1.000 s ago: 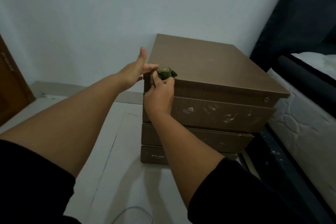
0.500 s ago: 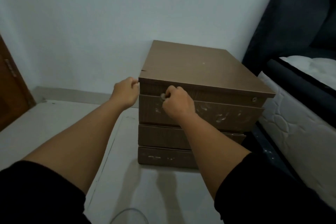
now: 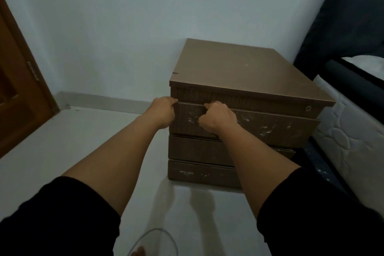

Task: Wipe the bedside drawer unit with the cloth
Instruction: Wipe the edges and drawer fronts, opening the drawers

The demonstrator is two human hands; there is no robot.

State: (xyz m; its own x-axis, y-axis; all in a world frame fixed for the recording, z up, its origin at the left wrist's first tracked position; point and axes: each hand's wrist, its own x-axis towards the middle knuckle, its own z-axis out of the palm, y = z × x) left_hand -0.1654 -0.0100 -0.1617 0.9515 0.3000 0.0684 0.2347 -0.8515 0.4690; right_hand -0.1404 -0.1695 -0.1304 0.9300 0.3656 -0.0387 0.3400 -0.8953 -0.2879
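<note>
— White wall (image 3: 124, 27) behind, pale floor (image 3: 62, 141) below. Where's the brown drawer unit (image 3: 239, 81)?
— Middle right, beside the bed (image 3: 353, 131).
— Hands?
— Left hand (image 3: 163, 113) and right hand (image 3: 218, 119) both curled, gripping top drawer's (image 3: 270, 129) edge. Cloth hidden.

A white quilted mattress (image 3: 351, 131) lies at the right against a dark upholstered headboard (image 3: 340, 16), a brown wooden door (image 3: 18, 89) with a metal hinge (image 3: 33, 70) stands at the left, and a thin cable loop (image 3: 153, 241) rests on the pale floor (image 3: 62, 141).
</note>
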